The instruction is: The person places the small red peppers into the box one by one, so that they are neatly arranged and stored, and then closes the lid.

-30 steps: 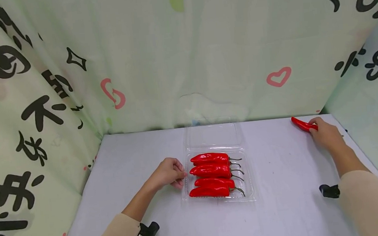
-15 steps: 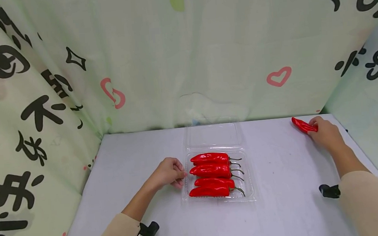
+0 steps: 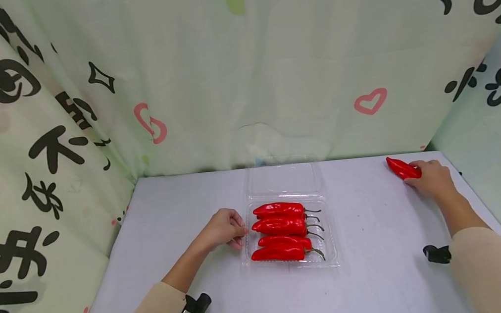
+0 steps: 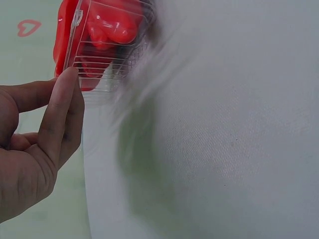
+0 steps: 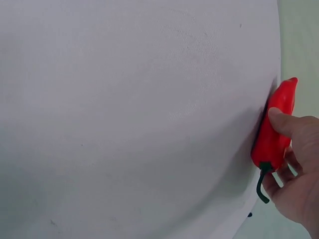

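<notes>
At the table's far right corner my right hand (image 3: 432, 178) grips a single red chili pepper (image 3: 398, 166). In the right wrist view the thumb lies along the red chili pepper (image 5: 271, 142), with the other fingers behind it and its green stem toward the wrist. My left hand (image 3: 224, 227) is at the left rim of a clear plastic clamshell box (image 3: 332, 241), pinching its edge between thumb and fingertips, as the left wrist view shows. Inside the box, several red peppers (image 3: 279, 226) lie side by side, stems to the right.
The box's transparent lid (image 3: 284, 179) stands open toward the back of the white table (image 3: 377, 274). Behind and at both sides hang pale green printed curtains (image 3: 297, 73). Black wrist cameras (image 3: 198, 305) sit at both sleeve cuffs.
My right hand has shifted its fingers on the pepper and rolled it slightly, with the thumb now lower on its near side. My left hand and the box have stayed in place.
</notes>
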Tool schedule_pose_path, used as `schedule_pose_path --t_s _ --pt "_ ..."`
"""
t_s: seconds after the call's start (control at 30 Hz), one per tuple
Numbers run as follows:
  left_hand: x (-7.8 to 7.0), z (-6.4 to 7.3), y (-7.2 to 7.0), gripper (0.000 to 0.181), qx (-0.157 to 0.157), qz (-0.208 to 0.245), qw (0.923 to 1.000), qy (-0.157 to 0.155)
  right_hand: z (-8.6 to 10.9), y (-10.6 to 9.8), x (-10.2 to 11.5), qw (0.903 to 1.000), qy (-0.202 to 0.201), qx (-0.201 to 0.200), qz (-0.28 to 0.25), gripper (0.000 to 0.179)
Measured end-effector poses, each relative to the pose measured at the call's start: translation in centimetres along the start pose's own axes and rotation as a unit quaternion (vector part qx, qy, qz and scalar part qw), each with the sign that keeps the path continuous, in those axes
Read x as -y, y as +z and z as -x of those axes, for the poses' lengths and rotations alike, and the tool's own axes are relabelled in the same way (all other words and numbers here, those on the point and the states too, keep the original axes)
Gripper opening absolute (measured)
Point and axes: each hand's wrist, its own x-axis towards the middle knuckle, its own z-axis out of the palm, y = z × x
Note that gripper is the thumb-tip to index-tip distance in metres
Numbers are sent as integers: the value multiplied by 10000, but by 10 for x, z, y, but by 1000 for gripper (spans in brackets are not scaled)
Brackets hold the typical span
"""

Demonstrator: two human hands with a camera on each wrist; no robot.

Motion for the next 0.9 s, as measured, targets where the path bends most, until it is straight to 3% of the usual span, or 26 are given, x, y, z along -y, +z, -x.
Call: schedule_pose_path --t_s 0.23,0.9 --pt "0 -1 0 16 45 64 10000 19 -2 3 -4 9994 6 198 -275 71" --pt "1 -3 0 16 -5 -57 10000 2 7 -3 3 9979 -182 -10 -629 70"
